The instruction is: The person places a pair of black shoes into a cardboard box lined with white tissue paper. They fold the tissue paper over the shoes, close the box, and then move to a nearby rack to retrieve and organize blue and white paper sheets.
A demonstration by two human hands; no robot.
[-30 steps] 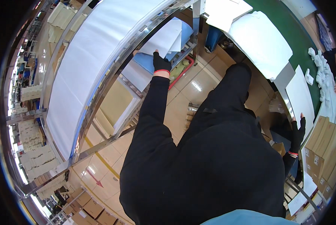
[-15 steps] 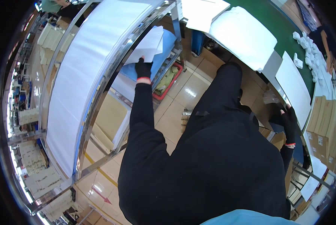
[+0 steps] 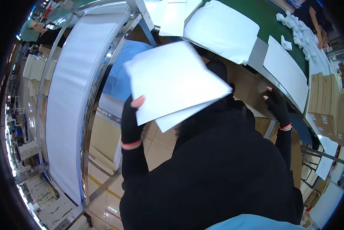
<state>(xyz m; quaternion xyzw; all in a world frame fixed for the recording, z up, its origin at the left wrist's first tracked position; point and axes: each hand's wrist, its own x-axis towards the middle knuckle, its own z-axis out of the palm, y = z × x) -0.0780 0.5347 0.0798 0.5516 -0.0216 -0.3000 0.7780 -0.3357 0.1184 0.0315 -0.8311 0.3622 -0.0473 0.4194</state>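
Pinched at one corner between thumb and fingers, several white sheets (image 3: 174,82) are in my left hand (image 3: 132,120), which wears a black fingerless glove. The sheets fan out slightly and hang over the gap between the rack and the bench. My right hand (image 3: 277,106), gloved the same way, is beside the near edge of the bench with its fingers apart and nothing in it. A flat white sheet (image 3: 287,73) lies on the bench close to that hand. Partly behind the held sheets, a blue cover (image 3: 118,73) lies on the rack's lower level.
A metal rack with a long white sheet stack (image 3: 70,99) stands at my left. Ahead, a white stack (image 3: 221,30) rests on the green bench (image 3: 269,23). Brown cartons (image 3: 325,99) and crumpled white pieces (image 3: 294,30) are at right. Other people work at far left and far right.
My left hand has lifted the white sheets off the blue-covered rack level and brought them toward me. My right hand has shifted left from the bench edge. The view has turned slightly.
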